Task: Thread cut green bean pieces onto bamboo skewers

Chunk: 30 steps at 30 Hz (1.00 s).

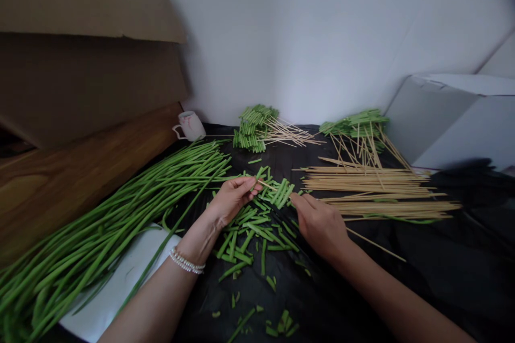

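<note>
My left hand is closed in a pinch on a short green bean piece, above a scatter of cut bean pieces on the black sheet. My right hand is closed round a thin bamboo skewer; the skewer's tip carries a row of threaded bean pieces and points toward my left fingers. A pearl bracelet sits on my left wrist.
A long heap of whole green beans lies at the left over a white sheet. Loose skewers are piled at the right. Two stacks of finished bean skewers rest at the back. A white cup, cardboard and a white box border the area.
</note>
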Available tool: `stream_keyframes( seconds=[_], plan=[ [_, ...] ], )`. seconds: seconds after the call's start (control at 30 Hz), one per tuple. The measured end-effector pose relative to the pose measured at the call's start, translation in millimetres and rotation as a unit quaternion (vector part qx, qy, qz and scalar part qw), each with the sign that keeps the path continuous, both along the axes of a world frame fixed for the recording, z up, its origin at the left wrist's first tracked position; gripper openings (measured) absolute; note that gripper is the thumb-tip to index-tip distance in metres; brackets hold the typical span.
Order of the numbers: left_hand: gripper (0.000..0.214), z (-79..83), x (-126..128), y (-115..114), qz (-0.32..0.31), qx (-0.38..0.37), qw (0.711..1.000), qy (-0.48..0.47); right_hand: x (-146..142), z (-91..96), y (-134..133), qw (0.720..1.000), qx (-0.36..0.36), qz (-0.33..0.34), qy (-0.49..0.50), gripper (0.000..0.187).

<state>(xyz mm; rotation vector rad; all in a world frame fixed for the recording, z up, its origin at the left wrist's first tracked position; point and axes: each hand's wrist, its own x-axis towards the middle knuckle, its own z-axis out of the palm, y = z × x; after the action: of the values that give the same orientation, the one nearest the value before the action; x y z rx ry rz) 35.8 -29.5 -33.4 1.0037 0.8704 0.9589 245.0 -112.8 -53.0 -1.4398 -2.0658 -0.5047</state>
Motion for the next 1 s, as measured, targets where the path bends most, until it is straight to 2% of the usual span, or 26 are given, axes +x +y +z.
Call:
stream_keyframes(
  seconds=[0.3,0.6,1.0],
  plan=[
    [0.024,0.9,4.2,-1.9,0.053,-0.014,0.998,-0.011,-0.1,0.2,0.1,1.000,-0.008,-0.006,-0.008,0.028],
    [0.028,-1.2,6.8,-3.2,0.042,-0.058,0.997,-0.032,-0.8,-1.7,-0.8,1.000,-0.009,-0.013,-0.006,0.028],
    [0.026,-5.2,10.5,-5.3,0.037,-0.068,0.996,-0.044,-1.3,-2.3,-2.5,1.000,-0.005,-0.007,-0.008,0.027]
  ],
)
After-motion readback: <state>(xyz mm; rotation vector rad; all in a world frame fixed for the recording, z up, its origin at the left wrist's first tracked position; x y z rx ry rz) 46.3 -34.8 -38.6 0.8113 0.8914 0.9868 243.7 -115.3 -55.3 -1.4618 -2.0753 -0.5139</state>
